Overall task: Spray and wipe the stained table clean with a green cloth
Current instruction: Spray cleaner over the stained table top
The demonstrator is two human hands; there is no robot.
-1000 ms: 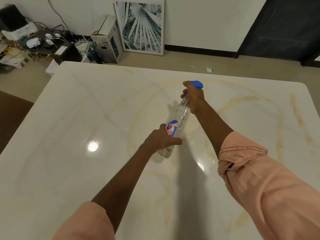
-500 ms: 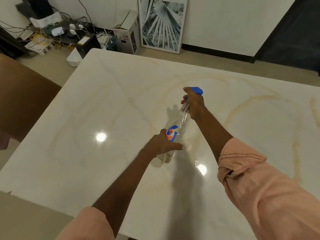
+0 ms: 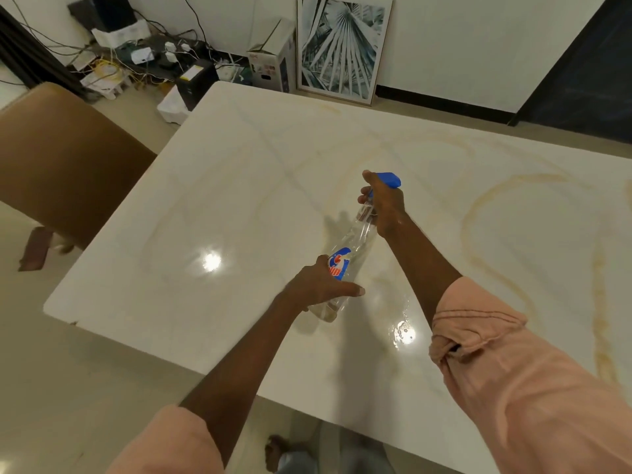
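White marble desk (image 3: 239, 186) is carrying one clear spray bottle (image 3: 352, 248), tilted above its middle. Two hands are gripping that bottle: the left hand (image 3: 323, 285) is wrapping round the lower body by the blue label, and the right hand (image 3: 384, 203) is clutching the neck under the blue trigger head. Several tan stains (image 3: 492, 186) are curving across the right side. One brown chair (image 3: 65, 165) is standing at the left edge, and one framed picture (image 3: 343, 49) is leaning on the wall. A wet patch (image 3: 403, 331), possibly spray, is glinting near the right forearm.
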